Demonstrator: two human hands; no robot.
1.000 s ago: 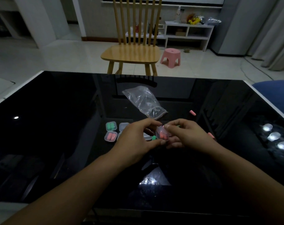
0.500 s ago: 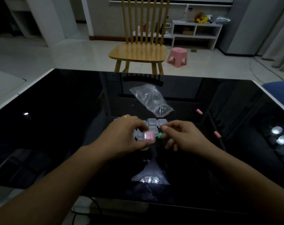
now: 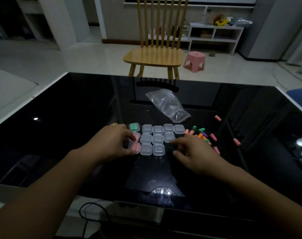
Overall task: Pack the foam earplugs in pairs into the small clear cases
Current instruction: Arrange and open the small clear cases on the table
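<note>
Pink-filled case (image 3: 134, 147) between left grip's (image 3: 117, 142) fingertips, on table (image 3: 60, 135).

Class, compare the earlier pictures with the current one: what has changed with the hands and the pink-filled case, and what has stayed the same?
The left hand carried the pink-filled case from between both hands down to the left end of the case rows and holds it there. The right hand let go and now hovers open near the loose earplugs. The plastic bag and green-filled case stayed put.
</note>
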